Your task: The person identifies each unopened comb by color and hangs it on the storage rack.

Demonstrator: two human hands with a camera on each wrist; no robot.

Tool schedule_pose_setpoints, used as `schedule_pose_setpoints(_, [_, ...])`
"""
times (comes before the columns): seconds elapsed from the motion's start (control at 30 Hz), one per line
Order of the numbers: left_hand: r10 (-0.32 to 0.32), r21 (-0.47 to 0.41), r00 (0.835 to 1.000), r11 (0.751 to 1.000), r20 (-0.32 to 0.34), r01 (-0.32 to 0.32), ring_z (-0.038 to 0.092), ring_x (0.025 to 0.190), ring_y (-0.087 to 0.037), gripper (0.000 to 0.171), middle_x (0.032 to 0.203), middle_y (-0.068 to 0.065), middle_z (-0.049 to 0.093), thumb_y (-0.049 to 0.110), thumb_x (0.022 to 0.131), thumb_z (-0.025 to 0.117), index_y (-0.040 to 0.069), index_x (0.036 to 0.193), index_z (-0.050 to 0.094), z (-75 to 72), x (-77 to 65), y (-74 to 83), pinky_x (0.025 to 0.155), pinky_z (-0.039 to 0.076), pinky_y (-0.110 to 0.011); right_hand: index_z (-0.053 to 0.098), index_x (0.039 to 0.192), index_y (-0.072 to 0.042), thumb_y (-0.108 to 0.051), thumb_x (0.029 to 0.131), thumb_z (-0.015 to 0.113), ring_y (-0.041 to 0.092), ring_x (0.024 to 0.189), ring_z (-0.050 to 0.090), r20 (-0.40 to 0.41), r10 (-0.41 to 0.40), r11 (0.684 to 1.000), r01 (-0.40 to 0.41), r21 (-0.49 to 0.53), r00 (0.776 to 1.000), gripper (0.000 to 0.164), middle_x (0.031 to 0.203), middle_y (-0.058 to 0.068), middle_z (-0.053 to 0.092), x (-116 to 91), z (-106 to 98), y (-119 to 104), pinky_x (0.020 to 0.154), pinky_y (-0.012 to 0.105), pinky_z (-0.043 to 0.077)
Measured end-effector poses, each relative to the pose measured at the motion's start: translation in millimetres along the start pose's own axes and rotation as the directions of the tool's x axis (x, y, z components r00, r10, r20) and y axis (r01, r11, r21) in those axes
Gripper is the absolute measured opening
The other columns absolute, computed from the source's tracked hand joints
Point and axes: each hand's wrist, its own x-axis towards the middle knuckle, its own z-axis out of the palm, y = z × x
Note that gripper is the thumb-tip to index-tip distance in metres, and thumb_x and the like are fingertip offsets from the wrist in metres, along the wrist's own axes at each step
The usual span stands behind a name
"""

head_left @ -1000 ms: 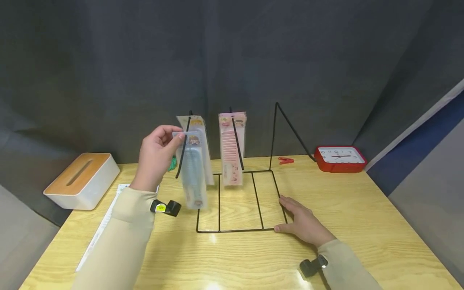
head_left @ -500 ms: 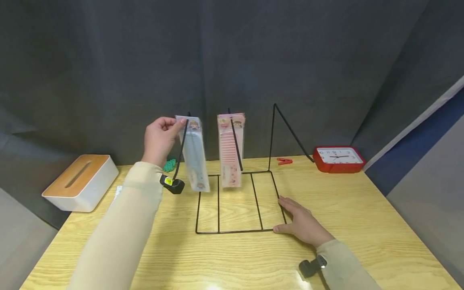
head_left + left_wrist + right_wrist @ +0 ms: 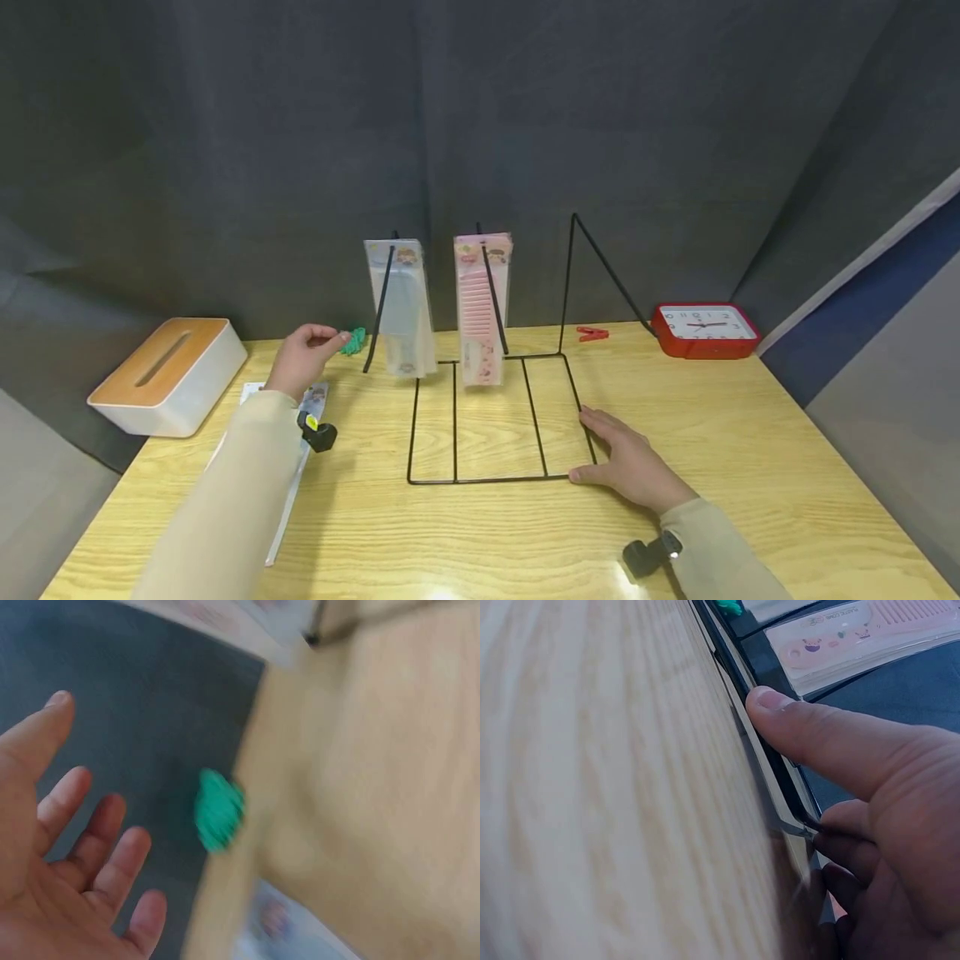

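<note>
My left hand (image 3: 303, 360) is raised at the left, empty, with fingers loosely bent in the left wrist view. Below it, partly hidden by the sleeve, packaged combs (image 3: 316, 402) lie on the table. Light blue packaged combs (image 3: 401, 304) hang on the left hook of a black wire display rack (image 3: 498, 481). Pink packaged combs (image 3: 474, 304) hang on its middle hook; the right hook (image 3: 611, 275) is bare. My right hand (image 3: 633, 462) rests at the rack's front right corner, thumb on the front wire and fingers along the side wire.
A green bundle (image 3: 354, 341) lies behind the left hand. A white tissue box (image 3: 191, 392) with a wooden lid stands at the left. At the back right are a red clip (image 3: 592, 333) and a red clock (image 3: 705, 331). A dark curtain (image 3: 480, 108) closes off the back.
My left hand pushed a light blue comb pack back along the left hook, let it go, and came down to the left. My right hand stays at the rack's corner.
</note>
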Motion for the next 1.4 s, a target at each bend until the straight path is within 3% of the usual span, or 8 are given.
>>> schedule_pose_setpoints(0.17, [-0.063, 0.082, 0.997, 0.994, -0.041, 0.066, 0.041, 0.135, -0.043, 0.073, 0.147, -0.026, 0.043, 0.051, 0.098, 0.06, -0.002, 0.146, 0.041, -2.7, -2.8, -39.8, 0.11, 0.036, -0.056, 0.037, 0.155, -0.005, -0.051, 0.077, 0.084, 0.044, 0.148, 0.021, 0.009, 0.008, 1.0, -0.008, 0.005, 1.0, 0.102, 0.162, 0.015, 0.03, 0, -1, -1, 0.114, 0.068, 0.02])
schedule_pose_setpoints(0.3, [-0.134, 0.227, 0.99, 0.966, 0.034, 0.123, 0.035, 0.137, -0.051, 0.084, 0.152, -0.033, 0.033, 0.048, 0.096, 0.064, -0.004, 0.153, 0.029, -3.9, -0.7, -65.2, 0.111, 0.033, -0.061, 0.037, 0.155, -0.005, -0.051, 0.076, 0.084, 0.044, 0.148, 0.022, 0.01, 0.01, 1.0, -0.01, -0.004, 1.0, 0.103, 0.162, 0.015, 0.03, 1, -1, 0, 0.114, 0.068, 0.021])
schedule_pose_setpoints(0.43, [-0.142, 0.329, 0.987, 0.938, 0.07, 0.111, 0.04, 0.131, -0.055, 0.09, 0.148, -0.038, 0.033, 0.041, 0.092, 0.072, -0.006, 0.153, 0.026, -1.5, 0.8, -79.1, 0.104, 0.039, -0.063, 0.037, 0.155, -0.006, -0.052, 0.076, 0.083, 0.044, 0.148, 0.022, 0.008, 0.012, 1.0, -0.012, -0.012, 1.0, 0.103, 0.162, 0.015, 0.031, 2, 0, 0, 0.114, 0.068, 0.021])
schedule_pose_setpoints(0.67, [-0.132, 0.438, 0.991, 0.893, 0.032, 0.105, 0.051, 0.11, -0.049, 0.085, 0.137, -0.042, 0.033, 0.045, 0.089, 0.074, -0.009, 0.145, 0.039, 3.7, -4.2, -82.8, 0.093, 0.048, -0.06, 0.036, 0.155, -0.006, -0.051, 0.077, 0.083, 0.044, 0.148, 0.022, 0.007, 0.009, 1.0, -0.009, -0.009, 1.0, 0.102, 0.162, 0.015, 0.03, 0, -2, -2, 0.115, 0.066, 0.021])
schedule_pose_setpoints(0.9, [-0.137, 0.513, 0.99, 0.851, 0.017, 0.109, 0.056, 0.095, -0.038, 0.084, 0.122, -0.037, 0.053, 0.058, 0.085, 0.072, -0.01, 0.13, 0.05, 6.2, -6.1, -88.3, 0.075, 0.052, -0.047, 0.037, 0.155, -0.005, -0.052, 0.077, 0.083, 0.043, 0.149, 0.021, 0.007, 0.012, 1.0, -0.012, -0.014, 1.0, 0.102, 0.162, 0.014, 0.03, 0, -1, -1, 0.115, 0.066, 0.021])
schedule_pose_setpoints(1.1, [-0.069, 0.551, 0.997, 0.833, 0.014, 0.05, 0.061, 0.089, -0.035, 0.087, 0.11, -0.029, 0.064, 0.062, 0.082, 0.074, -0.011, 0.126, 0.054, 7.1, -7.6, -88.3, 0.075, 0.053, -0.048, 0.037, 0.155, -0.005, -0.052, 0.077, 0.083, 0.043, 0.148, 0.022, 0.01, 0.009, 1.0, -0.009, -0.012, 1.0, 0.102, 0.162, 0.015, 0.031, 1, -1, -2, 0.114, 0.067, 0.022])
schedule_pose_setpoints(1.27, [-0.027, 0.579, 1.0, 0.815, -0.008, 0.027, 0.06, 0.072, -0.028, 0.08, 0.096, -0.02, 0.069, 0.065, 0.081, 0.073, -0.001, 0.124, 0.057, 7.0, -17.0, -73.8, 0.055, 0.048, -0.04, 0.035, 0.155, -0.004, -0.051, 0.077, 0.083, 0.043, 0.149, 0.021, 0.007, 0.008, 1.0, -0.008, -0.007, 1.0, 0.103, 0.162, 0.015, 0.03, 1, -1, -1, 0.115, 0.066, 0.021])
schedule_pose_setpoints(1.4, [0.087, 0.593, 0.994, 0.804, -0.068, -0.03, 0.054, 0.057, -0.023, 0.067, 0.072, -0.011, 0.064, 0.062, 0.082, 0.074, 0.006, 0.114, 0.057, 7.8, -29.7, -57.4, 0.044, 0.04, -0.035, 0.034, 0.156, -0.004, -0.051, 0.078, 0.083, 0.042, 0.149, 0.02, 0.013, 0.011, 1.0, -0.011, 0.001, 1.0, 0.103, 0.162, 0.015, 0.03, 0, -2, -1, 0.115, 0.066, 0.02])
